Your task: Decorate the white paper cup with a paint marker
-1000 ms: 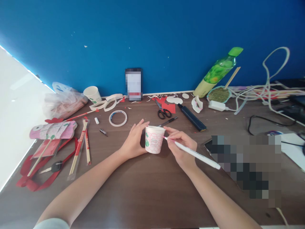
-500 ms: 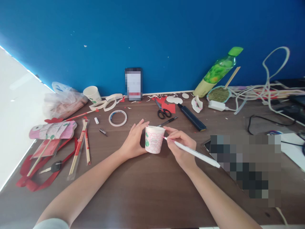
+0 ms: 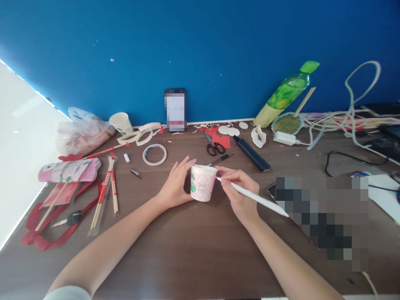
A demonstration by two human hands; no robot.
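Note:
A white paper cup [image 3: 203, 183] with pink scale lines and a green mark stands upright on the brown table [image 3: 187, 250]. My left hand [image 3: 176, 183] wraps round its left side and steadies it. My right hand [image 3: 239, 189] pinches a white marker pen [image 3: 259, 199]. The pen's pink tip touches the cup's right side near the rim.
Scissors [image 3: 214, 146], a black pen [image 3: 220, 159] and a tape ring [image 3: 154, 154] lie behind the cup. Chopsticks [image 3: 108, 189], a paper fish [image 3: 68, 170] and red ribbon sit at the left. A green bottle [image 3: 286, 95], cables [image 3: 350, 121] and a second cup [image 3: 121, 123] stand by the blue wall.
The pen tip has crept slightly up the cup's right side and the pen now lies flatter. The left hand and cup have stayed still.

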